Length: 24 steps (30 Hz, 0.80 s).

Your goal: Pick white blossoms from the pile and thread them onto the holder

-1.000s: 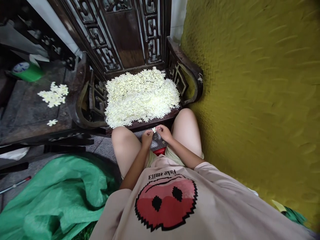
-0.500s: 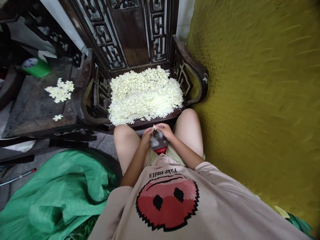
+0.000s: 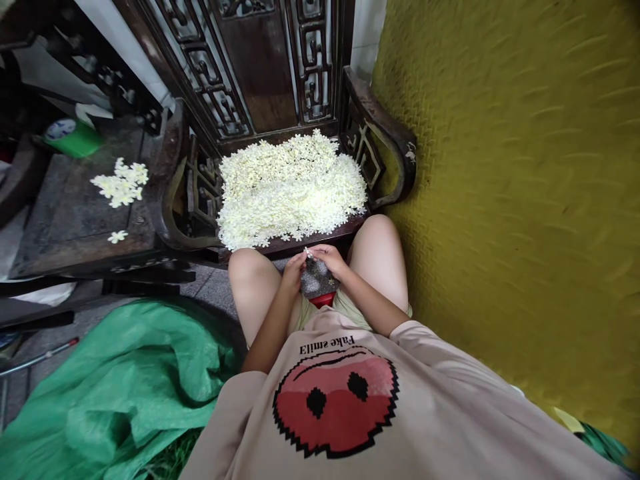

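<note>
My left hand (image 3: 294, 271) and my right hand (image 3: 328, 258) meet between my knees, fingertips pinched close together. Held between them is a small white flower (image 3: 309, 253), mostly covered by the fingers; any thread or stem there is too small to make out. Just beyond, a thick heap of white flowers (image 3: 293, 190) covers the seat of a dark carved wooden chair (image 3: 270, 100). A small cluster of white flowers (image 3: 121, 183) and one single flower (image 3: 117, 237) lie on the dark wooden surface to the left.
A green roll (image 3: 74, 137) stands on the wooden surface (image 3: 60, 220) at left. Green plastic sheeting (image 3: 125, 373) with grass-like stems lies at lower left, near a thin metal rod (image 3: 37, 359). A yellow textured panel (image 3: 510, 200) closes off the right side. Something red (image 3: 323, 300) shows beneath me.
My hands stay together between my knees, with only a slight shift of the fingertips and the flower. The whole view has moved very slightly.
</note>
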Available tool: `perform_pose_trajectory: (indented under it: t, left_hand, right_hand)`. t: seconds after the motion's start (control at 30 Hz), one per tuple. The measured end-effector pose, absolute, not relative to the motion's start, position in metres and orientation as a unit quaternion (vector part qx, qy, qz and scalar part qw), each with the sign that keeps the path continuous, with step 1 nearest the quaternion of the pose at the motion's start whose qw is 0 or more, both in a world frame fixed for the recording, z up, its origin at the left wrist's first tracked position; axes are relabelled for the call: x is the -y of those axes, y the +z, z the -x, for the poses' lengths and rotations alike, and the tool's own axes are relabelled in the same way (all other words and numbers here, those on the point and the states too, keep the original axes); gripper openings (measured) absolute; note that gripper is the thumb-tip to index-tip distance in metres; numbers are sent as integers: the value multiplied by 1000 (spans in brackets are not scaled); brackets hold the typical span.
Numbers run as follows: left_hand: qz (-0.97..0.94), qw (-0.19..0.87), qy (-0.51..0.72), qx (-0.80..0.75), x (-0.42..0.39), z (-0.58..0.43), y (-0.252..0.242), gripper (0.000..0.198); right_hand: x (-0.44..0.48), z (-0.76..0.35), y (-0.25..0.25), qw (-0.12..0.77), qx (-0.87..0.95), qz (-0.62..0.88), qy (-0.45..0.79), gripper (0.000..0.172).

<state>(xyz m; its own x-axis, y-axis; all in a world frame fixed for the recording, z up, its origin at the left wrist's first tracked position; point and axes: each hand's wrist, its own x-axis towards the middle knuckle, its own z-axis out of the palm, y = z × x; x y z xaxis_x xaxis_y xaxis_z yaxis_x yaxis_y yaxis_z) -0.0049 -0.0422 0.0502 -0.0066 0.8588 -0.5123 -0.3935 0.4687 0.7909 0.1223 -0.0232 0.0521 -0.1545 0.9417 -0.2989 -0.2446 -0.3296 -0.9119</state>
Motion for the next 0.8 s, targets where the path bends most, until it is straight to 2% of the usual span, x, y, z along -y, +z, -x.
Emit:
perform_pose_trajectory:
  t: [0.17,0.33,0.47,0.8]
  left_hand:
    - [-262,630,458,-571,42,3,54,42]
    - [-371,485,452,-651,44,1,52,23]
    - [-438,400,426,-683,46,0,47,14]
    - [-379,387,447,-711,44,0,44,11]
  right_hand:
    - [23,-123,52,434,380,479,662,31]
    - [23,-118,45,420,405,493,646,35]
    - [24,-115,34,417,396,532,622,31]
    - [26,-114,34,378,475,580,543,13]
